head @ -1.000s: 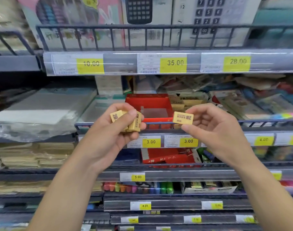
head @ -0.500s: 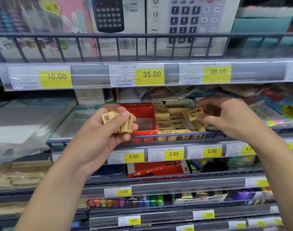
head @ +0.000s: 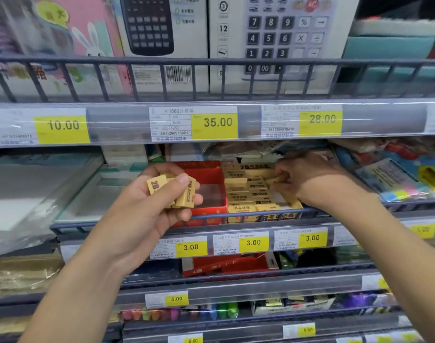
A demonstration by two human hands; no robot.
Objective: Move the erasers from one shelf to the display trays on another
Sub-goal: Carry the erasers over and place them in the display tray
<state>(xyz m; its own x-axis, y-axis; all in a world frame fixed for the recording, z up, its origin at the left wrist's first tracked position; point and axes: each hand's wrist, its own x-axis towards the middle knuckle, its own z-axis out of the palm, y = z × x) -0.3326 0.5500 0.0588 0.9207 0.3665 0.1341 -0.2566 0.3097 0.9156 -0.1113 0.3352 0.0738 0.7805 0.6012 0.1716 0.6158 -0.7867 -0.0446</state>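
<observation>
The shelf (head: 142,225) with the dark wire rail fills the middle of the view, and everything here is placed from the yellow tray (head: 259,217) that sits on it. Above the tray, the next shelf up carries calculator boxes (head: 280,43) behind its own rail, with price tags (head: 214,123) reading 10.00, 35.00 and 28.00 along its edge. Below the tray, tags marked 3.00 run along the rail. Far left of the tray lie clear plastic sleeves (head: 33,194); to its right lie coloured packets (head: 394,184).

Touching the tray's left side stands a red tray (head: 209,174), with a bare bottom showing. The yellow tray holds rows of tan erasers (head: 246,194) lying flat, printed with 2B.

The left hand (head: 147,206) hovers left of the tray, in front of the red tray. Its fingers and thumb curl round a small bundle of erasers (head: 171,190), which stand clear of the shelf.

The right hand (head: 308,179) reaches over the tray's right part, back of the hand up. Its fingers (head: 282,175) are bent down among the erasers there and pinch one eraser (head: 273,180) at the tray's right side, just above the rows.
</observation>
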